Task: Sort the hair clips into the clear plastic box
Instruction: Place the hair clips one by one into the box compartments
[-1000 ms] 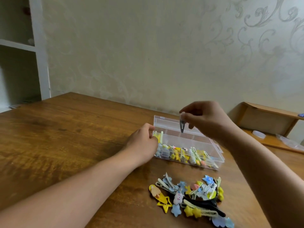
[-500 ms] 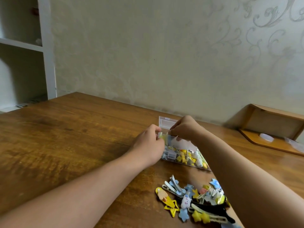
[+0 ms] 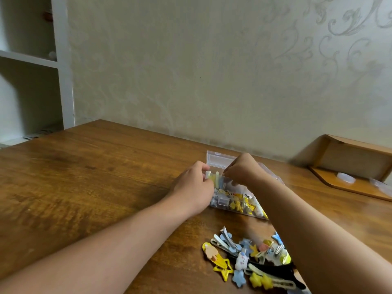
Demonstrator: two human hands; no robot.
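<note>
Hair clips (image 3: pixel 252 259): loose heap, mixed colours, on desk (image 3: pixel 84 183) near edge, just in front of clear plastic box (image 3: pixel 237 200); a share already lies in the box's near compartments. Head view, the only view. Box: lid (image 3: pixel 218 160) open and standing at the far side, dividers visible, body on desk. Left hand (image 3: pixel 191 192): rests against the box's left end, fingers (image 3: pixel 202 166) curled round its corner, steadying it. Right hand (image 3: pixel 244 170): over the far compartments, fingers bunched downward together; whether they hold a clip cannot be told, being hidden by the knuckles. Right forearm crosses above the heap's right side. Shelf unit (image 3: pixel 61 81) at left; wooden tray (image 3: pixel 350 166) at right, well apart. Risk, judged: the forearm drawing back could sweep heaped clips off the desk; a clip released off-centre could land in a wrong compartment.
</note>
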